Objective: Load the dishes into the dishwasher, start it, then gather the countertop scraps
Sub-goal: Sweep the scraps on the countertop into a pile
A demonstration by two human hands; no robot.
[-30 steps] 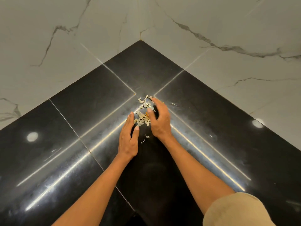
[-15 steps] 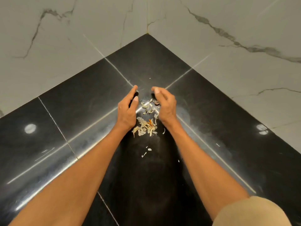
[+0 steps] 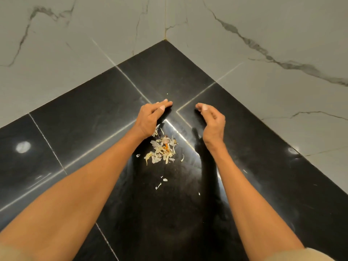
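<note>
Left hand (image 3: 150,119) flat and open on the glossy black tiled countertop (image 3: 90,113), right hand (image 3: 211,120) cupped, empty. Pale peel scraps (image 3: 162,150) lie just behind both hands

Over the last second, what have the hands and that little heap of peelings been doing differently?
Both hands have slid away from the person, toward the corner, and spread apart. The left hand and right hand no longer cup the scraps, which now lie nearer the person than the hands, drawn into a looser heap. Neither hand visibly holds anything. The loose bits and black countertop look unchanged.
</note>
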